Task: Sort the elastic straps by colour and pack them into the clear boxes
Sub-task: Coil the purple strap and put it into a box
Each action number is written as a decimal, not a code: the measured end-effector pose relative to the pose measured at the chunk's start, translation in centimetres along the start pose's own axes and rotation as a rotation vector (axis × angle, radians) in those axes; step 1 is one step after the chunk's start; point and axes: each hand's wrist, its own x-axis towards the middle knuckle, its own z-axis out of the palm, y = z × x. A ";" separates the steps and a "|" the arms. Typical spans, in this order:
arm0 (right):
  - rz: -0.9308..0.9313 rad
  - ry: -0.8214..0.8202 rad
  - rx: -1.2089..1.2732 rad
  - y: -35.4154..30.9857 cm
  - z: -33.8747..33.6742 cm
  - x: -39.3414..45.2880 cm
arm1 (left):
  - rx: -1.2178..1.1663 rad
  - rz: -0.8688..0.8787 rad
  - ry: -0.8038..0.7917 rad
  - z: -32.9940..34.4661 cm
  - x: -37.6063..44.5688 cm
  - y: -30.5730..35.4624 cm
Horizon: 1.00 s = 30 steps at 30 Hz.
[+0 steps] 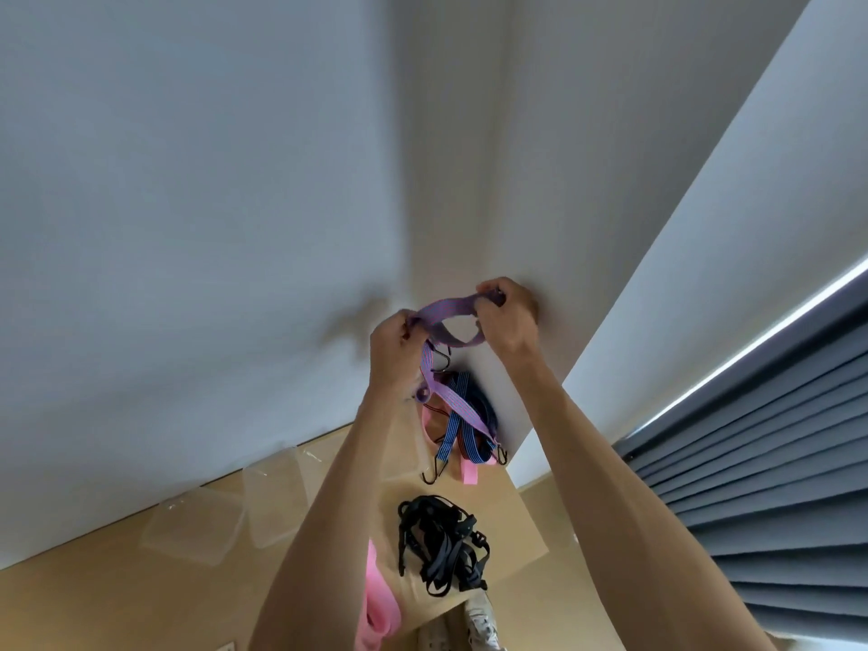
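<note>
Both hands are up in front of the white wall (211,180), stretching a purple strap (448,308) between them. It's flat woven webbing, purple with thin reddish stripes, and it loops down below the hands towards the table. Left hand (392,343) has its fingers curled round one end, right hand (509,317) is pinching the other end with curled fingers, so both have a firm hold on it.

Right under that, at the far end of the table, there's a tangled pile of straps (462,420): blue striped ones, some pink, plus dark metal hooks (434,472) poking out at the ends. Nearer on the table sits a bundle of black straps (444,542), thin and all knotted together. A pink strap (375,608), wide, smooth and flat, is folded at the near edge beside the left forearm.

The table (512,523) looks like a plain tan board. Two clear boxes (230,514) sit on the left against the wall, soft-cornered see-through plastic, and I can't make out any straps in them. Grey pleated curtains (770,462) hang on the right.
</note>
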 end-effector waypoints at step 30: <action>-0.010 -0.699 0.297 -2.3 1.4 -12.7 | -0.055 0.198 -0.283 -7.8 -4.4 11.2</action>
